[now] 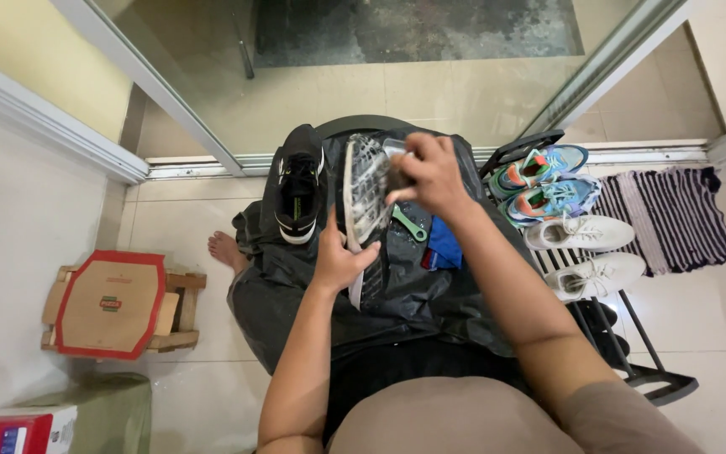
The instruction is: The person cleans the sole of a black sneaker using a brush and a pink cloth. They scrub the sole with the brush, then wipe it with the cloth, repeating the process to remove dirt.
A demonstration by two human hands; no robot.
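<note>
My left hand (339,256) grips the heel end of a shoe (365,192) held sole-up over my lap. The sole is pale with a dark tread pattern. My right hand (427,175) presses a small dark object, possibly a brush, against the sole near the toe; what it is cannot be told for sure. The matching black shoe (299,187) with white trim lies to the left on a black plastic sheet (296,294) spread over my lap. A green tool (411,225) and a blue cloth (444,245) lie on the sheet under my right wrist.
A black shoe rack (632,336) at right holds two colourful sneakers (548,181) and two white sneakers (590,252). A striped mat (682,214) lies beyond it. A cardboard box on a small wooden crate (113,303) stands at left. A bare foot (227,250) shows by the sliding glass door (380,67).
</note>
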